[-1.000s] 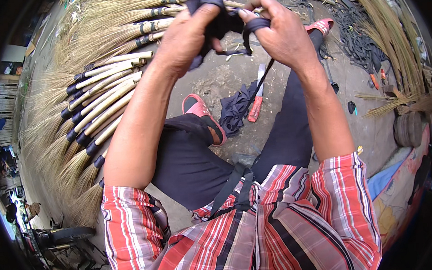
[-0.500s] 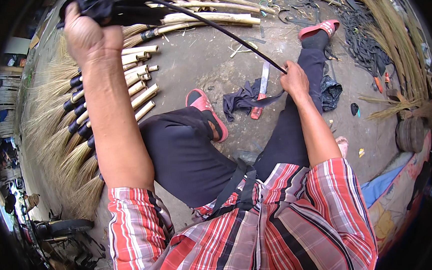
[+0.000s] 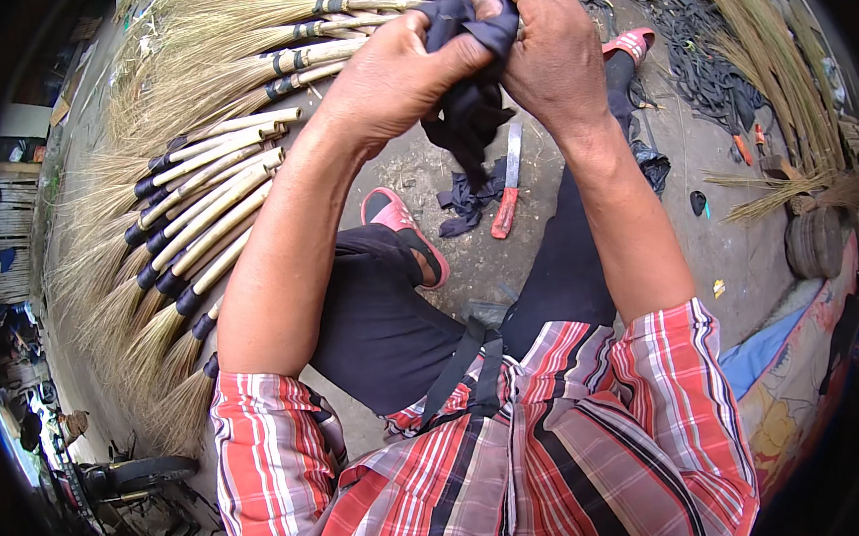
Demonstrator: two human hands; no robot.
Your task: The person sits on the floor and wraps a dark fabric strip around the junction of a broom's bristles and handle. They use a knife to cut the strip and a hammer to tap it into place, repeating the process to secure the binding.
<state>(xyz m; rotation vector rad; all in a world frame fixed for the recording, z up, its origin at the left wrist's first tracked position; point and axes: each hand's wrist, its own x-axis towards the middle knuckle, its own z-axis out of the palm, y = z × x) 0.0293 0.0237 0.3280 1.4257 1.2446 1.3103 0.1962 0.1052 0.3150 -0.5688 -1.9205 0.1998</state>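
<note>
Both my hands are raised far in front of me, close together on a bunched black cloth (image 3: 466,121). My left hand (image 3: 391,79) closes on it with the thumb pressed along its side. My right hand (image 3: 556,55) grips it from the other side, the fingers curled over its top. The loose end of the cloth hangs below them. On the ground beyond my legs lies a long knife (image 3: 508,203) with a red handle. Beside it a dark cloth scrap (image 3: 465,206) is crumpled on the ground.
Grass brooms (image 3: 188,235) with pale sticks and black bindings lie in rows at the left. A heap of black strips (image 3: 726,98) is at the far right, near loose broom grass (image 3: 784,74). A wheel (image 3: 145,475) stands at the lower left, a patterned mat (image 3: 786,382) at the right.
My left hand has come right and my right hand has gone up and forward, so they now meet. The strip stretched between them is gathered into a bunch.
</note>
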